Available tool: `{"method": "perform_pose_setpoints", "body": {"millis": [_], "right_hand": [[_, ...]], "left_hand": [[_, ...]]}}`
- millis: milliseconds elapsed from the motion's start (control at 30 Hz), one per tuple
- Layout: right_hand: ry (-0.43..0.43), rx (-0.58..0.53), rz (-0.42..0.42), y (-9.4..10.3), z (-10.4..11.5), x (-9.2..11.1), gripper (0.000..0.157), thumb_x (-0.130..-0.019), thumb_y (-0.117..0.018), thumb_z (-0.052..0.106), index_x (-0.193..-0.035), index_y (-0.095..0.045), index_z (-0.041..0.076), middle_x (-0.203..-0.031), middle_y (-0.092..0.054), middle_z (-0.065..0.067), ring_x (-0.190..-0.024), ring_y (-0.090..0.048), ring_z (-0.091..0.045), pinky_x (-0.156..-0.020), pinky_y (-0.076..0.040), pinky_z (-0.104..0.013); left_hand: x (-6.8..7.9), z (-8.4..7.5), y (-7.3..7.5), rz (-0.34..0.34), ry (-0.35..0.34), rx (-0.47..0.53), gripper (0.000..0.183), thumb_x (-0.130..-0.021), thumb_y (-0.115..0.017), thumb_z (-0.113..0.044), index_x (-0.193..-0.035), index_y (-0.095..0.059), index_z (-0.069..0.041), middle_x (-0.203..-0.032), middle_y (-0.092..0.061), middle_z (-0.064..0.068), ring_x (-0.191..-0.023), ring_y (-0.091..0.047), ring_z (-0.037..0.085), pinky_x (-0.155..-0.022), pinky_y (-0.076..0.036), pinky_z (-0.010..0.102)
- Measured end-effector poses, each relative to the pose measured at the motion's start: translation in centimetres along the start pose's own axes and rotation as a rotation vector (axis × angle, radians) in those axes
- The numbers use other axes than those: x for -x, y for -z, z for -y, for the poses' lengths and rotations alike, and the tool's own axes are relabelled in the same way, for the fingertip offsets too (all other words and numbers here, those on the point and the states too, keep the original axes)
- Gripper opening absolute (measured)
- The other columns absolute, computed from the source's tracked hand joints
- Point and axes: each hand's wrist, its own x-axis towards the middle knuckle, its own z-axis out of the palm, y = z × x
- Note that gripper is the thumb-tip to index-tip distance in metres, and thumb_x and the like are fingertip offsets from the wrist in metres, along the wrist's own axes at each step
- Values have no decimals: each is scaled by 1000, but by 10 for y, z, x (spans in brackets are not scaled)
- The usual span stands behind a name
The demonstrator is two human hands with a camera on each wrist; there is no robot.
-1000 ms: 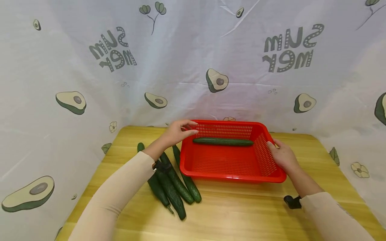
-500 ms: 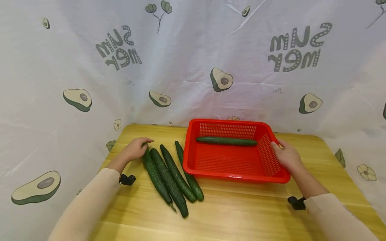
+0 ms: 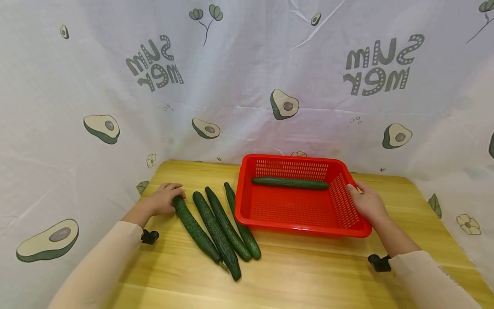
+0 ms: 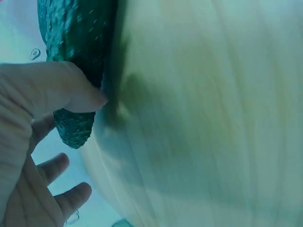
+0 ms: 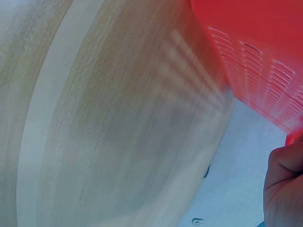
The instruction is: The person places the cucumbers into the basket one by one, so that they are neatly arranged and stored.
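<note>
My left hand [image 3: 164,199] grips the far end of the leftmost cucumber [image 3: 194,229] on the table. In the left wrist view the thumb [image 4: 71,90] lies across this cucumber [image 4: 80,38] near its tip, with other fingers behind and below it. Three more cucumbers lie side by side to its right, the nearest being a long dark one [image 3: 218,236]. At the right, my right hand [image 3: 368,204] holds the rim of a red plastic basket [image 3: 301,227], thumb over the edge. A single cucumber [image 3: 291,183] lies along the basket's back wall.
The wooden table [image 3: 301,274] ends at a white curtain [image 3: 239,77] printed with avocados, behind and at both sides. Another cucumber [image 3: 243,227] runs close along the basket's left side. Black wrist cameras sit at both cuffs.
My left hand has gone from the basket's left rim down to the leftmost cucumber and taken its far end, pulling that end leftward from the others. The right hand stays on the basket.
</note>
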Motion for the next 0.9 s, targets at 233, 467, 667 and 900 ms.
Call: {"method": "perform_pose_setpoints", "body": {"millis": [233, 467, 667, 900], "right_hand": [[1, 9, -5, 0, 0, 0, 76, -108, -27, 55, -163, -13, 4, -132, -51, -35, -81, -66, -21, -67, -63, -37], [-10, 9, -1, -1, 0, 0, 76, -108, -27, 55, -163, -12, 4, -131, -51, -35, -79, -66, -20, -67, -63, -38], [-14, 12, -5, -2, -1, -1, 76, -108, -27, 55, -164, -12, 5, -131, -51, -35, -79, -66, -20, -66, -63, -37], [-20, 20, -5, 0, -1, -1, 77, -108, -26, 57, -164, -12, 5, -130, -52, -35, -77, -66, -20, -66, -63, -37]], "left_hand": [[14, 7, 5, -34, 30, -79, 52, -77, -83, -5, -126, -65, -14, -131, -51, 22, -115, -47, 47, -89, -50, 58], [25, 12, 10, -8, 8, -175, 33, -75, -89, -12, -101, -71, -18, -123, -57, 18, -116, -50, 48, -92, -51, 58], [27, 19, 14, 52, -16, -127, 34, -71, -90, -10, -96, -68, -18, -105, -66, 9, -101, -55, 38, -90, -50, 50], [40, 20, 26, 72, -26, 16, 37, -67, -95, -19, -98, -75, -22, -104, -66, 5, -95, -47, 25, -84, -46, 41]]}}
